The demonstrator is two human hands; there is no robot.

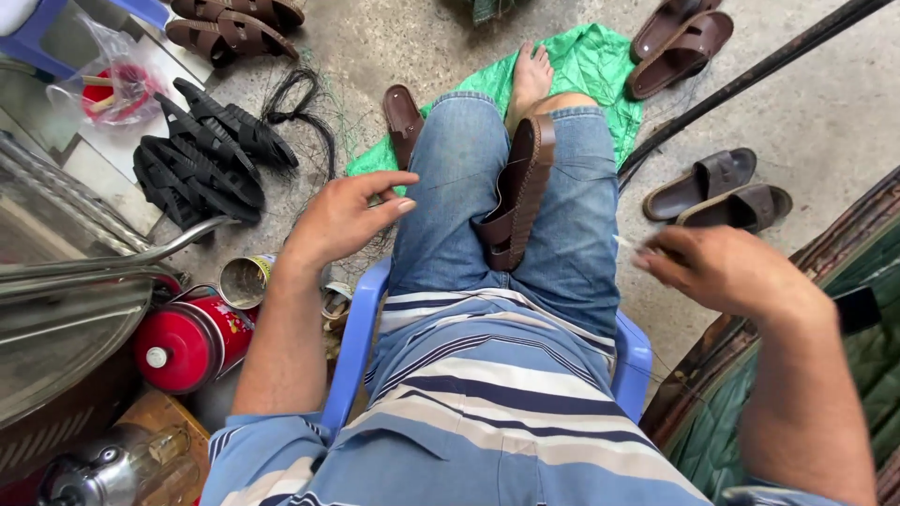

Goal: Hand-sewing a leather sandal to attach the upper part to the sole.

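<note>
A brown sandal (518,192) lies clamped between the knees, left hand (342,217) loosely open, right hand (722,270) blurred, its grip impossible to tell, finished pairs (717,187) nearby.

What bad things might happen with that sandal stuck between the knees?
The brown sandal stands on edge between the knees, and neither the left hand nor the right hand holds it, so it might slip to the floor. The right hand looks blurred and seems to pinch something thin; a hard tug could perhaps jerk the sandal loose. The bare foot on the green sheet could get bumped.
</note>
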